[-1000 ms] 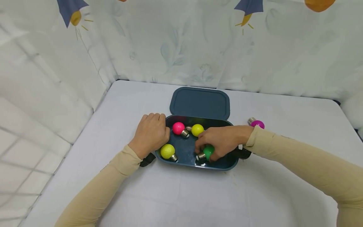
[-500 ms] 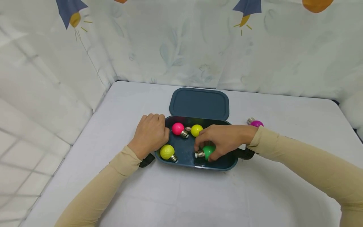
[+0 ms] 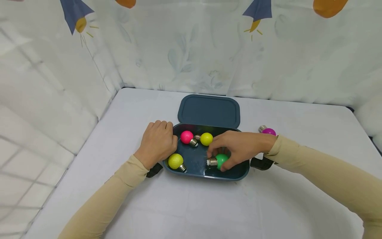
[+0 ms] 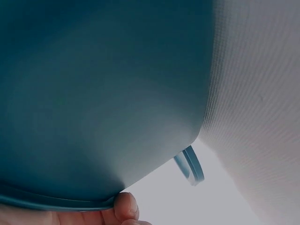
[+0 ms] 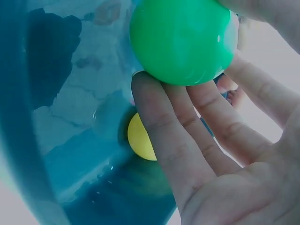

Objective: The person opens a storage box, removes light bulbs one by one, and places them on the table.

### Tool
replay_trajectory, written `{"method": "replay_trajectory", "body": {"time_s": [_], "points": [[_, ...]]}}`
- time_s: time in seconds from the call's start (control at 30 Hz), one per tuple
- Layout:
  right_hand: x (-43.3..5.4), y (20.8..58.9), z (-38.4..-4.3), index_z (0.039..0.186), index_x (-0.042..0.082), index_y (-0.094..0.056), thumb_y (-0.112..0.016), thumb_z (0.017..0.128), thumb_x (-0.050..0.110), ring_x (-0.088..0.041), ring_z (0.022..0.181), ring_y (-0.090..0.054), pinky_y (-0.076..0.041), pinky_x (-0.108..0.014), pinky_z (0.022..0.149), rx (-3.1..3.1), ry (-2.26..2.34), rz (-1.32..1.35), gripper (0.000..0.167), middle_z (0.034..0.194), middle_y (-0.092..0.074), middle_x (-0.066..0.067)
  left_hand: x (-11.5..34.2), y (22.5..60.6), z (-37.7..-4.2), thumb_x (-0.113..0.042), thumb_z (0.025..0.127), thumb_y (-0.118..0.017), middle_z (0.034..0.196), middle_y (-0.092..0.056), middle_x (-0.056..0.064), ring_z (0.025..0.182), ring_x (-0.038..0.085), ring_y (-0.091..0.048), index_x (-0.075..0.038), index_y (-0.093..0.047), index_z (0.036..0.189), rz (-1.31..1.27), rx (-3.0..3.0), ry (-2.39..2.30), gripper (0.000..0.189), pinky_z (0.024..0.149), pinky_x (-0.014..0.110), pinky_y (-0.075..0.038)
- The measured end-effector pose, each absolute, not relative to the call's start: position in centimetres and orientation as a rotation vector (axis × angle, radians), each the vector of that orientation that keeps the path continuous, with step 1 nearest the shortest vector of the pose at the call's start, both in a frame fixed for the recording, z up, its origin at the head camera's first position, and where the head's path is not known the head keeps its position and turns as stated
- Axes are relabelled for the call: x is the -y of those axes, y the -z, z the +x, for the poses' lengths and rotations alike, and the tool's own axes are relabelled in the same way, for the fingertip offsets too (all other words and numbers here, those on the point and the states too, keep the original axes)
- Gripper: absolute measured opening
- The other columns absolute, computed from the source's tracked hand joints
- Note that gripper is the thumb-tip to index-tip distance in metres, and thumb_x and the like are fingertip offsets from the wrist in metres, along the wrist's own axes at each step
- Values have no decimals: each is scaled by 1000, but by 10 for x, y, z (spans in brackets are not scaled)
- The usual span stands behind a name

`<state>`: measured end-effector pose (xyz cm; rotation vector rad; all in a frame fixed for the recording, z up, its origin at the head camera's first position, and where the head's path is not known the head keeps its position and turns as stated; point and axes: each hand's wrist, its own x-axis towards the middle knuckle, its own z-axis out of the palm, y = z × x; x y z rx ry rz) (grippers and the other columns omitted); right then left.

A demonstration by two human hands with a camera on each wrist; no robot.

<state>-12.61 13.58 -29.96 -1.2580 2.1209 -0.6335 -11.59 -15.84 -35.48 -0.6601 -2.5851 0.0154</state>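
In the head view, a dark blue oblong box (image 3: 195, 159) stands on the white table. My left hand (image 3: 158, 141) grips the rim at its left end; the left wrist view shows fingertips (image 4: 125, 206) at the rim. Over the box's right half, my right hand (image 3: 235, 149) pinches a green light bulb (image 3: 221, 160) between thumb and fingers, its metal screw base pointing left. The right wrist view has the green bulb (image 5: 183, 40) against the fingertips. Inside the box lie a pink bulb (image 3: 186, 136), a yellow bulb (image 3: 206, 139) and a textured yellow bulb (image 3: 175, 161).
Behind the box lies a dark blue lid (image 3: 209, 111), flat on the table (image 3: 179, 209). To the right, a purple bulb (image 3: 269, 131) rests beyond the right forearm, partly covered by it. Patterned white curtains (image 3: 191, 49) hang behind and at the left.
My right hand has shifted slightly right with the green bulb, and more of the bulb shows. My left hand stays on the box rim.
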Motion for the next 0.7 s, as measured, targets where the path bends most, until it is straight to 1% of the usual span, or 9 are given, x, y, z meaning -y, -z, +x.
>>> {"method": "replay_trajectory", "body": {"time_s": [0.3,0.5,0.7], "points": [[-152,294,-121,125,23,-68,-80,89,32,-6,100,-62,-58,-28,90,-2144,717,-1205,40,115,-67,9,159,353,-113,-15,91,-52,68,-46,11,66,29,-44,-2,-48,75,-641,2619,-20,22,63,37,-32],[-167,293,-116,126,23,-67,-81,89,33,-9,96,-63,-60,-29,90,-2183,821,-1176,41,115,-68,9,160,353,-112,-16,91,-53,68,-45,12,66,29,-43,-1,-48,75,-643,2632,-17,22,63,37,-32],[-181,292,-108,127,24,-66,-82,88,33,-9,100,-67,-60,-27,92,-2227,938,-1117,44,122,-69,8,160,351,-112,-17,92,-53,69,-44,11,67,29,-43,-1,-48,76,-644,2658,-9,22,64,37,-32]]}}
